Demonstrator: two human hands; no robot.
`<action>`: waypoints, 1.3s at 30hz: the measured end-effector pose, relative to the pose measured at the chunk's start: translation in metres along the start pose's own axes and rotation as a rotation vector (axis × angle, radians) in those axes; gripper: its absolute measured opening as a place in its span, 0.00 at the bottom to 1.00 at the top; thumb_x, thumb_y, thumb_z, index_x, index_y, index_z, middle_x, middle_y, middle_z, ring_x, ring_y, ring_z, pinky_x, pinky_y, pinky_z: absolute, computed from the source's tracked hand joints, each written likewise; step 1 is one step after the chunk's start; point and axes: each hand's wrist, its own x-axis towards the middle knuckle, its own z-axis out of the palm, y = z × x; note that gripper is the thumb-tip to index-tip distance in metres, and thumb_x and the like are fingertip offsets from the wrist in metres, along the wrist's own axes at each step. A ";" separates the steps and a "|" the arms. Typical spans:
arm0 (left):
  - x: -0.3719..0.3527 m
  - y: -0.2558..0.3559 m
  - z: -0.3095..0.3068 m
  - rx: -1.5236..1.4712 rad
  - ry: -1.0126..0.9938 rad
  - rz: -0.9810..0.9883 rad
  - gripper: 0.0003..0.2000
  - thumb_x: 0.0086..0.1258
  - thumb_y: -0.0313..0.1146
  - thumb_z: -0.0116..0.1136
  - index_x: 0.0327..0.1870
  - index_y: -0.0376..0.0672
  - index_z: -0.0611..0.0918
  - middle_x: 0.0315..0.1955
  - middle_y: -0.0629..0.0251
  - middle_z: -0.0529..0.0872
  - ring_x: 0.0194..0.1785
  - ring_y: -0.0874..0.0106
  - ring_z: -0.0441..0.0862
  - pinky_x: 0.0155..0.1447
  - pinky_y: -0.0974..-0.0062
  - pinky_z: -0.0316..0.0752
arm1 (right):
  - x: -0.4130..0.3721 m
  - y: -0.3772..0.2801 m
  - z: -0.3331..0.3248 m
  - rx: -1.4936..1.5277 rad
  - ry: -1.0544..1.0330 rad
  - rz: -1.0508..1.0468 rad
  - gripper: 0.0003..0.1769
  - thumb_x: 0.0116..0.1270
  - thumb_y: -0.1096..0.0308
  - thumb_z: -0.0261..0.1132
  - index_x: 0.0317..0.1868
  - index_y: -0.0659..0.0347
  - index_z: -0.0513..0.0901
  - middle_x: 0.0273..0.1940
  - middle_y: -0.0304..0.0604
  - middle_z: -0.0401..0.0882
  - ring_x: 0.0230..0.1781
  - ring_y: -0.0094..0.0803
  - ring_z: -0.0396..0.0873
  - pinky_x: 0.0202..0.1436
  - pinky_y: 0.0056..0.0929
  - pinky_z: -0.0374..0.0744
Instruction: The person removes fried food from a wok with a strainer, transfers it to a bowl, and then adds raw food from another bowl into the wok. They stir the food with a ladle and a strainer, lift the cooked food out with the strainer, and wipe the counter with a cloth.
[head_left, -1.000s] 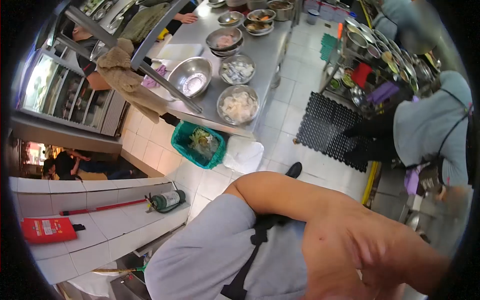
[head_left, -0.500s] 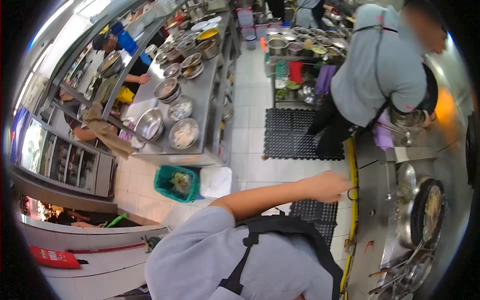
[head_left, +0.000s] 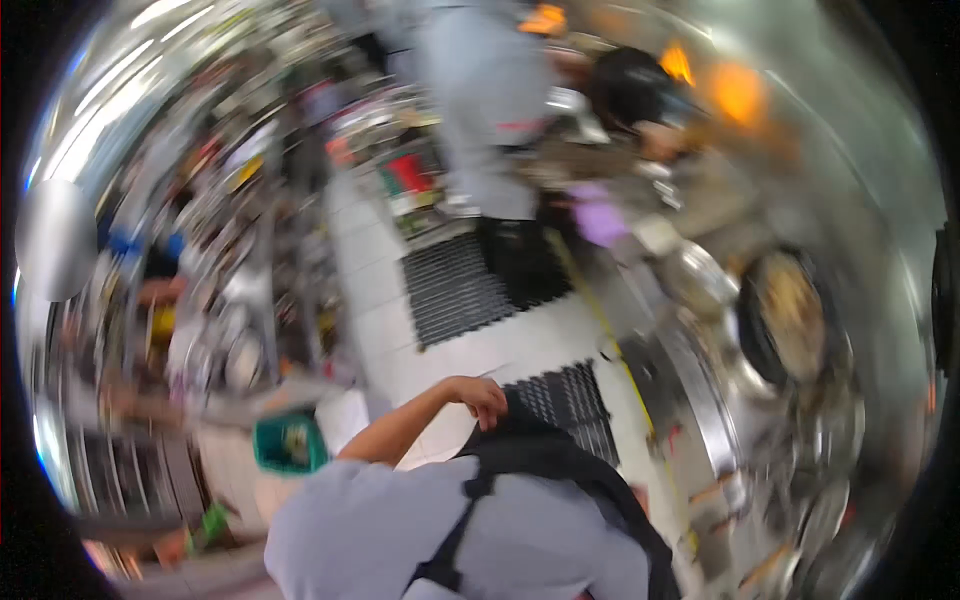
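My left hand hangs in front of my black apron, over the floor beside a black rubber mat. Its fingers are loosely bent and a little apart, and I see nothing held in them. My right hand is out of sight; only the grey sleeve on that side shows. To the right on the metal cooking range stands a dark-rimmed wok with a pale brown content, blurred. A round metal pan sits beside it. Neither is touched by my hand.
A co-worker in grey stands ahead at the range, with orange flames nearby. A yellow pipe runs along the range front. Wooden-handled utensils lie at lower right. A green bin stands left of my arm.
My view has swung and blurred, shifting the floor and range. My left hand has drawn back from beside the yellow pipe toward my apron, its fist loosened. The co-worker appears farther left.
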 end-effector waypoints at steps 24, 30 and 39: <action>0.263 0.124 -0.087 -0.555 0.020 0.148 0.18 0.75 0.43 0.51 0.57 0.41 0.75 0.44 0.52 0.85 0.48 0.55 0.85 0.53 0.58 0.80 | -0.025 -0.100 -0.312 -0.149 0.894 0.787 0.21 0.61 0.66 0.68 0.54 0.64 0.80 0.45 0.61 0.81 0.45 0.56 0.81 0.50 0.47 0.79; 0.283 0.261 -0.023 -0.636 -0.099 0.291 0.15 0.70 0.35 0.58 0.52 0.35 0.76 0.38 0.56 0.82 0.32 0.69 0.79 0.37 0.67 0.80 | 0.057 -0.031 -0.353 -0.152 0.645 0.662 0.38 0.59 0.65 0.68 0.71 0.53 0.67 0.51 0.67 0.77 0.52 0.61 0.77 0.58 0.47 0.77; 0.136 0.372 0.042 0.142 0.382 0.578 0.15 0.59 0.23 0.56 0.48 0.34 0.75 0.21 0.64 0.76 0.17 0.73 0.73 0.20 0.73 0.68 | 0.040 0.017 -0.461 -0.673 0.475 0.520 0.33 0.62 0.77 0.53 0.69 0.45 0.73 0.39 0.53 0.83 0.40 0.49 0.83 0.44 0.45 0.82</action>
